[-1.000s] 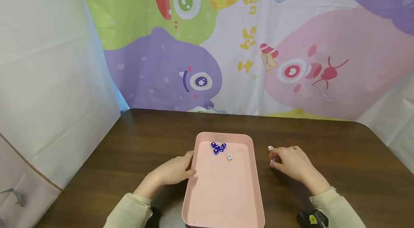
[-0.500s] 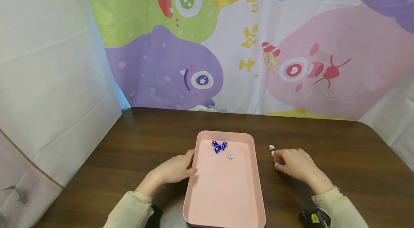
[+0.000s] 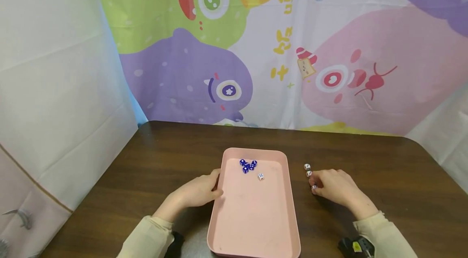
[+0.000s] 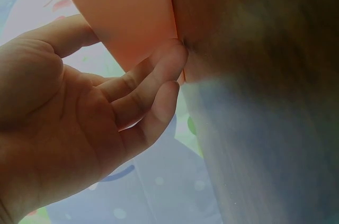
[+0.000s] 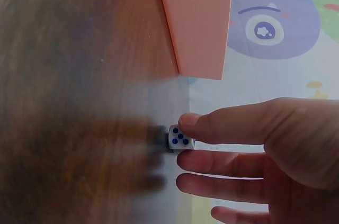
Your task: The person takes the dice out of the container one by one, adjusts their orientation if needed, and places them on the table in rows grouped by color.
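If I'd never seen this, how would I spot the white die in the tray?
On the dark brown table, find the long pink tray. Toward its far end is a cluster of dark blue dice; just right of that, slightly nearer the person, sits the white die. It stands apart from the cluster and is the only white one inside the tray.

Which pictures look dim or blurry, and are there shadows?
Head view: bright, the pink tray clear; left wrist view: dim, the left hand shaded, the tabletop smeary; right wrist view: dots crisp on the die the right hand pinches, but dark smudges, shadow or reflection, lie beside it.
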Available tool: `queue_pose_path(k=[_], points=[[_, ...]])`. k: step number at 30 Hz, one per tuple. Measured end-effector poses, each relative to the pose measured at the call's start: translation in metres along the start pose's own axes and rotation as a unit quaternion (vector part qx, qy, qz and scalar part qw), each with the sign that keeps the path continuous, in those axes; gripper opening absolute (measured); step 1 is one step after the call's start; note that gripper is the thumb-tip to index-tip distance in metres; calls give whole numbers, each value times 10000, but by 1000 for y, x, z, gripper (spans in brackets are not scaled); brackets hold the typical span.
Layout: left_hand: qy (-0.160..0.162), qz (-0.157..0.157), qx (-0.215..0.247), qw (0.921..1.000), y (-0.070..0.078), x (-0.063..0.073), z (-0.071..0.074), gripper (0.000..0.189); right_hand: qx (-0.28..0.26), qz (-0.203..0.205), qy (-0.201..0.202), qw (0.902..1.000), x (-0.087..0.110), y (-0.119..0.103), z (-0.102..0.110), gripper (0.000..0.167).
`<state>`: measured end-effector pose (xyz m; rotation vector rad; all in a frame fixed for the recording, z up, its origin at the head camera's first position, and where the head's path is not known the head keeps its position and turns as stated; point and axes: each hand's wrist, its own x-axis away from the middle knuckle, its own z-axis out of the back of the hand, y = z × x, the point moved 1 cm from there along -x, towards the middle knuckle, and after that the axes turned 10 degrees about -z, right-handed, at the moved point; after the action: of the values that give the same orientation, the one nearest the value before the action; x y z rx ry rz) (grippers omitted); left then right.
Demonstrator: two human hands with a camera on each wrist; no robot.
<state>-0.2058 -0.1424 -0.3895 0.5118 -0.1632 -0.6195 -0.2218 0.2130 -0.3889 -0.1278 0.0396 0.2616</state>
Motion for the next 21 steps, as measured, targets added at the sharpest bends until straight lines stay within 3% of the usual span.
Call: queue_pose_path(k=[10,21], points=[[28,-23,-55,10000,2,0,1,55,-20,-114,-4,9999,0,3,0,14],[20,-23,-51,10000,2,1,1,55,-69,7,283,9996,-6,-5,8,8]])
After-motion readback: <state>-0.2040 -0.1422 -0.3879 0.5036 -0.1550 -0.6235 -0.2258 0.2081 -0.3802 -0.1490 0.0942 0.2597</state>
